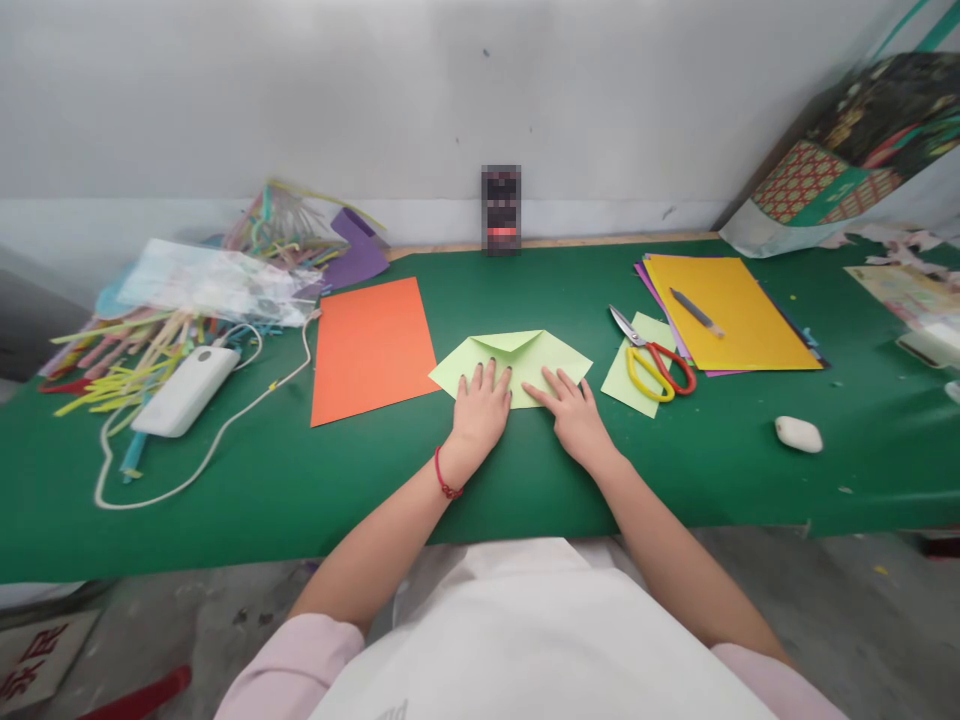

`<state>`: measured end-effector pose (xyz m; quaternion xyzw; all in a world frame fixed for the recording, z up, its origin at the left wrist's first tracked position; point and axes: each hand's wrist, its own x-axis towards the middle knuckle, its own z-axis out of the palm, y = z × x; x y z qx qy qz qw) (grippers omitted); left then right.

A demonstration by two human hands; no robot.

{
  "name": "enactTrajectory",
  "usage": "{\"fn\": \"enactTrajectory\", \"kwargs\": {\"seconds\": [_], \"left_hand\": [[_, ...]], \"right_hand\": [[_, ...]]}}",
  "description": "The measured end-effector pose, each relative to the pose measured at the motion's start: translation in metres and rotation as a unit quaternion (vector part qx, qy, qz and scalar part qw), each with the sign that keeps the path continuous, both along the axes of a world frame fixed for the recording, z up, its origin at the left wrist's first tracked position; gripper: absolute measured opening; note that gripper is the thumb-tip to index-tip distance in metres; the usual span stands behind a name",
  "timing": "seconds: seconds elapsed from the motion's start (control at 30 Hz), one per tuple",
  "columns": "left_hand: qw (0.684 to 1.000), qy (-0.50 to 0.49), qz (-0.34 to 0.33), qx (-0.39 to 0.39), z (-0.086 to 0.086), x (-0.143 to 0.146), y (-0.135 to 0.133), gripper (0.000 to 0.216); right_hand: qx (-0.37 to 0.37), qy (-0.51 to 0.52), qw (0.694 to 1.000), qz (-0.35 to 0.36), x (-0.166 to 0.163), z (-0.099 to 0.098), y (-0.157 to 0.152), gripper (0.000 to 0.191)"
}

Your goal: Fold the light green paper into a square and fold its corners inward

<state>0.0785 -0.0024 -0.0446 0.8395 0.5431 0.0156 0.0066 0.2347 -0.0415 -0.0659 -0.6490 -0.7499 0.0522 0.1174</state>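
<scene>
A folded sheet of light green paper (525, 372) lies on the green table in front of me, with pointed corners left and right and a small triangular flap at its top middle. My left hand (481, 412) rests flat on its lower left part, fingers stretched toward the flap. Lower right of the flap, my right hand (576, 415) presses on the paper with its fingers spread. Neither hand grips anything. Close by on the right, scissors (651, 366) with yellow and red handles lie partly on a smaller light green paper piece (630, 385).
An orange sheet (371, 350) lies at left. Beyond it are a white power bank (185, 392) with a cable and piled colourful strips (112, 375). At right are stacked yellow sheets (750, 320), a grey pen (696, 311) and a white case (799, 434). A phone (501, 210) leans against the wall.
</scene>
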Motion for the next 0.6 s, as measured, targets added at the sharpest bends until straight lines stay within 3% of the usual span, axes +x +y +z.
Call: {"fn": "enactTrajectory", "kwargs": {"seconds": [0.13,0.27,0.6], "left_hand": [[1.000,0.007,0.005,-0.001,0.001,0.001,-0.001,0.047],[1.000,0.015,0.009,-0.007,0.004,0.003,-0.001,0.047],[1.000,0.029,0.006,-0.007,0.003,0.004,-0.001,0.047]], "right_hand": [[0.022,0.063,0.997,-0.037,-0.002,-0.001,0.001,0.064],[0.067,0.105,0.990,-0.065,-0.009,-0.001,0.004,0.040],[0.050,0.101,0.990,-0.090,-0.018,-0.005,0.009,0.046]]}}
